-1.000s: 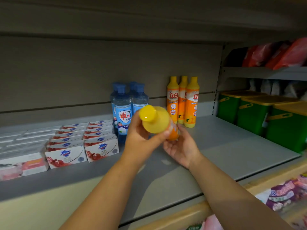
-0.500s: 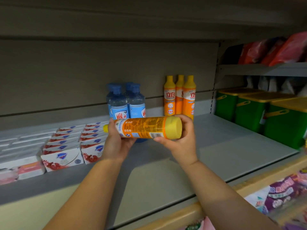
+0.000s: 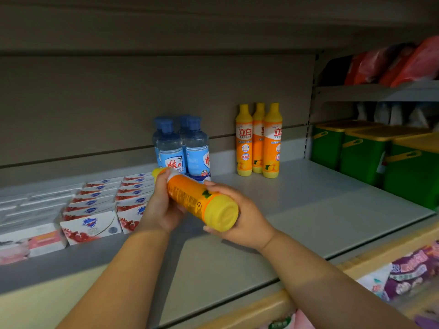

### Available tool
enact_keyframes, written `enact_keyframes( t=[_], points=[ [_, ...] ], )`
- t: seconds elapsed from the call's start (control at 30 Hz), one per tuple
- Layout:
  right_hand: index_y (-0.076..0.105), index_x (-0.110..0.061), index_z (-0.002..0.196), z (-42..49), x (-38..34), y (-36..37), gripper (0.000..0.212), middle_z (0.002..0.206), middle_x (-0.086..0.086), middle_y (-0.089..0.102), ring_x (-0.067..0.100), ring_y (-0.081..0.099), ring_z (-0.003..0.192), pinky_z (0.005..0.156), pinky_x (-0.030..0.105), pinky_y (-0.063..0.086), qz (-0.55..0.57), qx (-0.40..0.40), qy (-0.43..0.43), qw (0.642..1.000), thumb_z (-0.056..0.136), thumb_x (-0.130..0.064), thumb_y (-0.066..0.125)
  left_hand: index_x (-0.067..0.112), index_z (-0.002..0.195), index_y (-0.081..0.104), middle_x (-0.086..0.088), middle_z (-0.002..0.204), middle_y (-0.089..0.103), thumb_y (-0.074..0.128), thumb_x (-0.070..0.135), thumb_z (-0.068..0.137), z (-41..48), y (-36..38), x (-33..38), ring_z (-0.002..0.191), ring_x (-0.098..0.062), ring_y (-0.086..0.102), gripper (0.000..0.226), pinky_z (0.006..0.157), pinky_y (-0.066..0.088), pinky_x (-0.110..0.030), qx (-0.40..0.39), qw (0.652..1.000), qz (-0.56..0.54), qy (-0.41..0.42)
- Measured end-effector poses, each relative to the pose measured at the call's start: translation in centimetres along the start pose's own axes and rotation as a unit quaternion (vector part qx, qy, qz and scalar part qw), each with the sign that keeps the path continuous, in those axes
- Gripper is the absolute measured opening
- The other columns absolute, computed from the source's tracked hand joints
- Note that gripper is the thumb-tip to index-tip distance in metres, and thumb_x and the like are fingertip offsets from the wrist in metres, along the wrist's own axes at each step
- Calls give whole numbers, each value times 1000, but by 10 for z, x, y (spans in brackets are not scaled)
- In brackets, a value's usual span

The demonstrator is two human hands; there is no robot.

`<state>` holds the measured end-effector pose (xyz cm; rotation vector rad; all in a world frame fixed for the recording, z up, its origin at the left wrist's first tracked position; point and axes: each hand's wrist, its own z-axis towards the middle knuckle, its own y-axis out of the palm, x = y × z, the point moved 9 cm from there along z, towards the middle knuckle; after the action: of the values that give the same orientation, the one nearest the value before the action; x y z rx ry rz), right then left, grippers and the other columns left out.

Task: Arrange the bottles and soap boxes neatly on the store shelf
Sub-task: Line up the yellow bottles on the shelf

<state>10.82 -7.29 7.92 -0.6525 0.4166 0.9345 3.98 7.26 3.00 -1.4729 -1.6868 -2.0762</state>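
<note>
Both hands: left hand [image 3: 159,210], right hand [image 3: 249,224] curl round orange bottle [image 3: 187,198]
Change: base now points nearer; placing upright remains

The left hand [image 3: 161,210] covered the neck of the orange detergent bottle [image 3: 190,198], whose label print was too blurred to read. The rear blue bottles [image 3: 183,148] stood mostly hidden behind the front pair. The pink soap boxes [image 3: 28,238] were smeared and ran off the left edge. The right edge cut the green bins [image 3: 413,172] and the red packages [image 3: 403,62], whose contents were unclear.
</note>
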Motion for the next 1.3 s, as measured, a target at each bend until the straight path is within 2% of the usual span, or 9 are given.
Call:
enact_keyframes(
  t=[0.13, 0.27, 0.37, 0.57, 0.7, 0.83, 1.0, 1.2, 1.3],
  points=[
    [51, -24, 116, -1, 22, -11, 61, 114, -2, 62, 11, 60, 107, 88, 28, 51, 218, 107, 126, 962, 65, -2, 76, 11, 134, 48, -16, 127, 61, 62, 35, 86, -12, 18, 12, 115, -30, 60, 56, 102, 45, -47, -54, 995, -63, 51],
    [53, -14, 109, -8, 55, -17, 44, 97, 9, 72, 27, 69, 93, 69, 38, 58, 496, 187, 268, 805, 69, -21, 68, 8, 126, 52, -12, 117, 67, 60, 20, 87, -28, 30, 30, 107, -23, 65, 42, 92, 52, -39, -60, 987, -66, 130],
    [55, -7, 107, -15, 67, -11, 49, 89, 14, 73, 28, 71, 84, 63, 36, 58, 503, 170, 356, 769, 63, -21, 70, 10, 107, 57, -5, 89, 73, 55, 10, 86, -40, 40, 42, 86, -19, 70, 22, 75, 57, -33, -78, 980, -23, 179],
    [52, -11, 112, -24, 54, 14, 43, 90, 11, 73, 27, 71, 77, 59, 27, 58, 447, -32, 394, 803, 72, -10, 68, 14, 95, 61, -6, 77, 71, 61, 41, 73, -56, 40, 64, 77, -18, 70, 35, 68, 57, -32, -93, 969, -65, 222],
    [57, -21, 109, -30, 54, 33, 47, 91, -1, 70, 17, 69, 81, 67, 29, 56, 273, -140, 373, 876, 64, -14, 72, 14, 91, 64, -5, 78, 69, 58, 47, 70, -60, 39, 65, 72, -18, 67, 39, 67, 55, -29, -103, 967, -31, 231],
    [53, -40, 106, -12, 48, 13, 56, 103, -17, 61, -4, 60, 92, 74, 9, 48, 11, -44, 222, 974, 61, -25, 83, 24, 96, 58, 6, 76, 71, 57, 43, 86, -56, 26, 70, 72, -8, 70, 21, 61, 56, -26, 5, 963, 52, 264],
    [56, -11, 120, 0, 27, -28, 60, 114, 10, 60, 20, 56, 101, 82, 26, 47, -296, 108, 71, 946, 67, -18, 81, 21, 109, 56, -1, 92, 72, 69, 31, 81, -44, 26, 58, 81, -11, 72, 33, 61, 57, -28, 34, 963, 161, 214],
    [54, -18, 119, 0, 36, -8, 69, 112, 3, 62, 18, 58, 98, 76, 17, 39, -287, 34, 111, 951, 62, -45, 82, 13, 105, 58, -3, 84, 74, 68, 15, 76, -45, 47, 44, 79, -17, 72, 31, 63, 57, -30, -81, 978, 95, 165],
    [51, -27, 112, -3, 38, 2, 64, 105, -7, 63, 7, 59, 90, 67, 5, 36, -219, 6, 138, 966, 60, -51, 81, 14, 101, 59, -4, 88, 73, 90, 26, 49, -58, 67, 41, 83, -19, 70, 62, 71, 59, -35, -165, 961, 126, 185]
  ],
)
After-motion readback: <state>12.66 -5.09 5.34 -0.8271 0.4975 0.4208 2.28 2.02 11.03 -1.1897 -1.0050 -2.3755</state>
